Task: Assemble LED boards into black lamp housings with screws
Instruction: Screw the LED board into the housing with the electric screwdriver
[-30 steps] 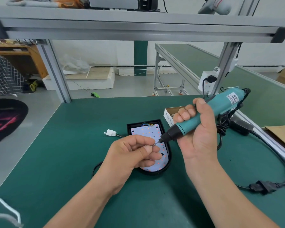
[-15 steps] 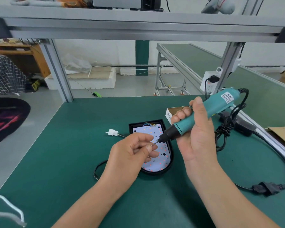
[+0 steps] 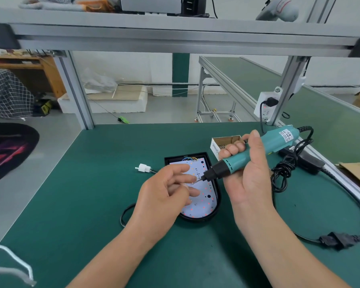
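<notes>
Left hand (image 3: 166, 192) hangs over the housing (image 3: 217, 196) with fingers loose and spread. It's holding nothing as far as I can see, with fingertips just beside a screw (image 3: 193, 183) sitting on the driver (image 3: 256, 154) bit. Right hand (image 3: 249, 171) is wrapped round the driver just right of the housing, with the bit slanting down-left over the board (image 3: 203, 206).

The board's already seated inside the housing, wires tucked in at the far end. There might be one small screw head in near the board's near end, but it's too tiny to be sure. So I'd call it early-to-mid: board in, this screw not yet driven, plus whatever holes remain. Only one housing is in view.

Room-wise, there's plenty of bare surface (image 3: 87, 194) left of and in front of the housing. Only its cord (image 3: 121, 217) loops out near-left, with the white plug (image 3: 143, 168) far-left. Right of the housing is tighter, with a coiled cable (image 3: 283, 175) before the surface's right edge. The screw box (image 3: 224, 142) sits just beyond the housing to the right, an easy reach. The far and left edges are both well away from the housing.
</notes>
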